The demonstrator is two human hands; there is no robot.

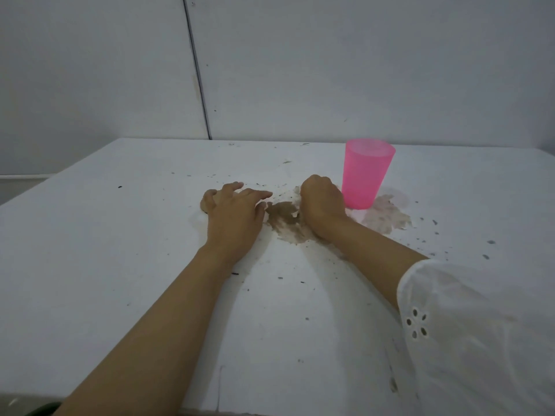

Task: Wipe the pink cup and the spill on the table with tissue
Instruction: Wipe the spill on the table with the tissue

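One step in hand, wiping spill [280, 219] on surface [120, 265] | right grip [321, 202] fisted round tissue [297, 192] at spill's 3 o'clock | left grip [234, 214] flat, fingers spread, at 9 | cup [366, 175] upright, right grip's 1 o'clock | next: drag tissue through brown pool, pressing.

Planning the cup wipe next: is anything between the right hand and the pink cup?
Nothing visible. The right hand, fisted on a stained tissue over the brown spill, sits just left of the upright pink cup, near its base. Whether they touch is unclear.
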